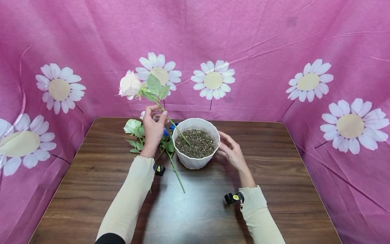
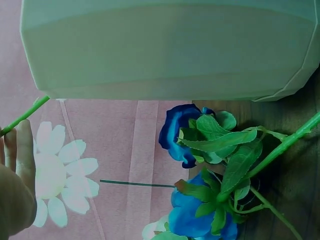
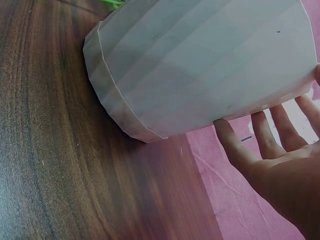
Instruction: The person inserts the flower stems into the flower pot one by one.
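Observation:
My left hand [image 1: 153,128] pinches the green stem of a pale pink rose [image 1: 130,84] between thumb and fingers. The bloom leans up to the left, and the stem's lower end meets the dark soil [image 1: 198,144] inside a white faceted pot [image 1: 193,164]. Against the pot's right side rest the fingers of my right hand [image 1: 233,150], spread and lightly bent in the right wrist view. Beside the pot on the left lie blue roses [image 2: 177,132] with leafy stems and a whitish-green rose [image 1: 132,126], partly hidden behind my left hand.
The pot stands on a brown wood-grain table [image 1: 268,162]. One loose green stem [image 1: 177,174] reaches toward the table's front. A pink cloth [image 1: 259,30] printed with large white daisies hangs round the back and both sides.

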Motion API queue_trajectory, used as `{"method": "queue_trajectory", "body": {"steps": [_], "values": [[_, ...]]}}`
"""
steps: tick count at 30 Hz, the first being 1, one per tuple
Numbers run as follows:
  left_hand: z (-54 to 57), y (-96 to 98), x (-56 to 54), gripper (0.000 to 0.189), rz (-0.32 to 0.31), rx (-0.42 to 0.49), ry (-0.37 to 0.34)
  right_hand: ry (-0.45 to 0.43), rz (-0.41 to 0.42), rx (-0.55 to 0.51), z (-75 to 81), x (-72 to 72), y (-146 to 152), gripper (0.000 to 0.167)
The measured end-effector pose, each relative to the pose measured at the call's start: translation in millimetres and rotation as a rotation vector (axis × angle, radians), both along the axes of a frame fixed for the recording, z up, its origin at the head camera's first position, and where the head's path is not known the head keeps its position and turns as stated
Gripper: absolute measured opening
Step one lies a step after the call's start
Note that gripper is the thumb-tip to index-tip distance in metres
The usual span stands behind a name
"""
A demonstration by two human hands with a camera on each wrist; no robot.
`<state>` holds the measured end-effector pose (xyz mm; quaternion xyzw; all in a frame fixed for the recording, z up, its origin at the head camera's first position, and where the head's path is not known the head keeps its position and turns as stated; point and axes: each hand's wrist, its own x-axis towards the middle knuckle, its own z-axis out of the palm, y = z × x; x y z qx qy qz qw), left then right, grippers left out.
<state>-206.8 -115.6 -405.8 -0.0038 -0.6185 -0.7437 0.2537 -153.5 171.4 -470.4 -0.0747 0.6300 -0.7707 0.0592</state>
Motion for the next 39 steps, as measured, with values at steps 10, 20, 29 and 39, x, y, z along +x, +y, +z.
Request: {"method": "queue_trajectory", "body": {"steps": [10, 20, 29, 39], "values": [[-2.0, 3.9, 1.4, 0.019, -0.008, -0.018, -0.033, -0.002, 0.004, -0.007, -0.8, -0.7, 0, 0.053], [-5.9, 6.8, 2.0, 0.019, 0.004, -0.036, -0.028, -0.013, -0.004, 0.003, -0.2, 0.3, 0, 0.053], [-15.1, 10.4, -0.8, 0.018, -0.022, -0.031, -0.017, -0.001, -0.017, 0.016, -3.0, -0.1, 1, 0.051], [-16.2, 8.4, 0.5, 0.019, -0.028, -0.029, -0.006, 0.013, -0.012, 0.012, -4.0, -0.2, 1, 0.051]]}}
